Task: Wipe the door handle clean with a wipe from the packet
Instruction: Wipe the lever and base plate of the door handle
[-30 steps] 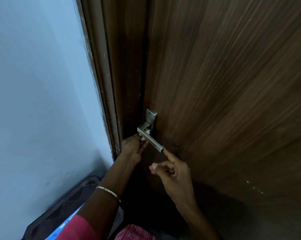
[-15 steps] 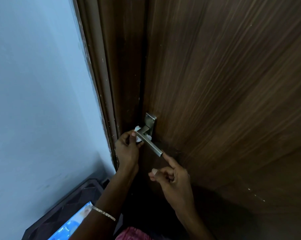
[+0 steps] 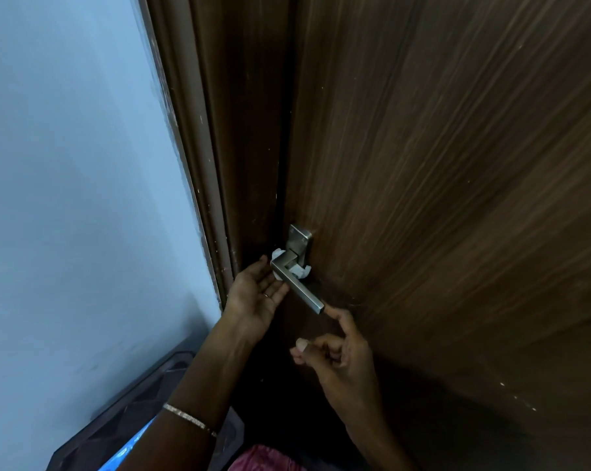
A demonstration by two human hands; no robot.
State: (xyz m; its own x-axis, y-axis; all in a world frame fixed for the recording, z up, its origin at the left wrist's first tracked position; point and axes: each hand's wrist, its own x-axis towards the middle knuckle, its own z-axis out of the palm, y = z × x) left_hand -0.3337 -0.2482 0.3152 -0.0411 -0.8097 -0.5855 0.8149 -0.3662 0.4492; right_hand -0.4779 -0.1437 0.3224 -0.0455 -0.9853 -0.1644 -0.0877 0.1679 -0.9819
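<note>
White wipe point(image 3: 300, 270) | left hand point(image 3: 253, 300) flat, pressing | right hand point(image 3: 341, 358) fingertip on handle point(image 3: 302, 291)

Wood door point(image 3: 423, 164), handle point(image 3: 302, 291) w/ wipe point(image 3: 301, 270)
</note>
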